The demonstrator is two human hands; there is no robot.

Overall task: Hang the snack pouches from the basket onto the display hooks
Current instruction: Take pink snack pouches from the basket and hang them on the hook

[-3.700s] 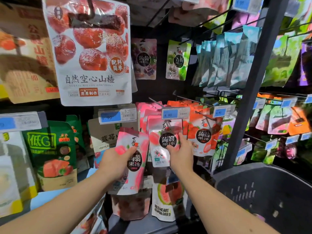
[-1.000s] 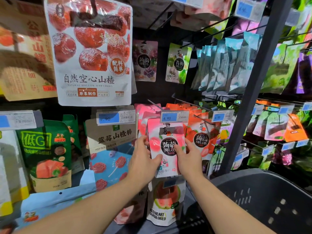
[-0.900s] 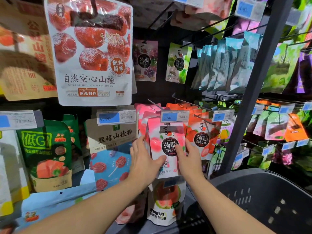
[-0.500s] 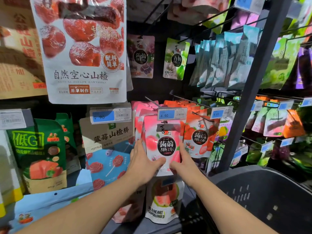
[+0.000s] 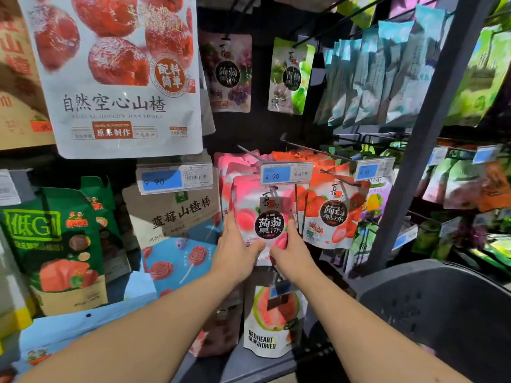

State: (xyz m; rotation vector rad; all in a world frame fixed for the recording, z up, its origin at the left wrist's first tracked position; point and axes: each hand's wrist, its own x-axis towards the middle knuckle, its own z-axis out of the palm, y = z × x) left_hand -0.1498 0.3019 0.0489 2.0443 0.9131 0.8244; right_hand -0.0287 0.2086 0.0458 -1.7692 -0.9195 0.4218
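A pink peach jelly pouch (image 5: 264, 217) hangs at the front of a display hook (image 5: 250, 152), under a blue price tag (image 5: 286, 173) reading 4.90. More pink pouches hang behind it. My left hand (image 5: 235, 248) grips its lower left edge, thumb across the front. My right hand (image 5: 293, 248) holds its lower right edge. The dark grey basket (image 5: 431, 308) stands at the lower right; its inside is mostly out of view.
Red strawberry jelly pouches (image 5: 333, 217) hang just right of the pink ones. A dark upright post (image 5: 414, 150) stands between them and the basket. A large hawthorn bag (image 5: 119, 78) hangs upper left. A guava pouch (image 5: 272, 319) hangs below my hands.
Earlier my left hand held a separate pink pouch beside the hook. Now one pink pouch hangs at the front of the hook and both hands hold its lower edges. The camera has moved slightly.
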